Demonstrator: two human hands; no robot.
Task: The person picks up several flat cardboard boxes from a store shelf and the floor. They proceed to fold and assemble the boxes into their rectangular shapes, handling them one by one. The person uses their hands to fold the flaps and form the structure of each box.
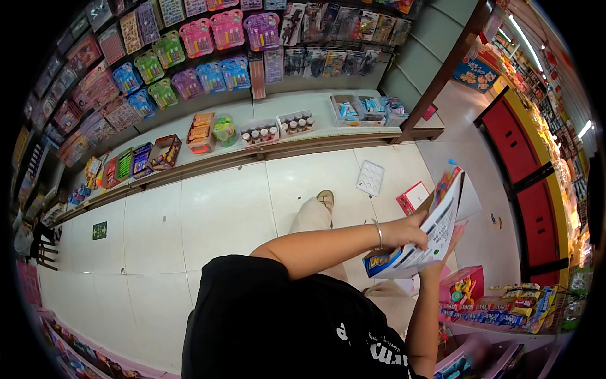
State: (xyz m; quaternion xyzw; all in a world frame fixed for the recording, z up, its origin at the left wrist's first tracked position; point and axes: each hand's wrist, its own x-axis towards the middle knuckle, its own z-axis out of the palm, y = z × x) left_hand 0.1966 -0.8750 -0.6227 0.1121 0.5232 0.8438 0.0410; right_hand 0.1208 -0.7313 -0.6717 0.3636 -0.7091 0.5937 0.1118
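Note:
A printed cardboard box (435, 237), white with blue and coloured panels, is in front of me to the right, tilted and apparently folded flat. My left hand (407, 232), with a silver bangle on the wrist, reaches across and grips its near panel with curled fingers. My right hand (439, 259) holds it from the right side, partly hidden behind the panel, with fingertips showing past its edge. Beyond the box, a white tray with round hollows (370, 177) and a red-bordered card (413, 198) lie on the floor.
A low shelf (322, 123) along the wall carries bins and small boxes, under hanging packs of toys (211, 31). Red and yellow display units (521, 189) stand at right. Near my right side are a pink bin (464, 284) and snack packets (524, 303). A sandalled foot (325, 199) shows below.

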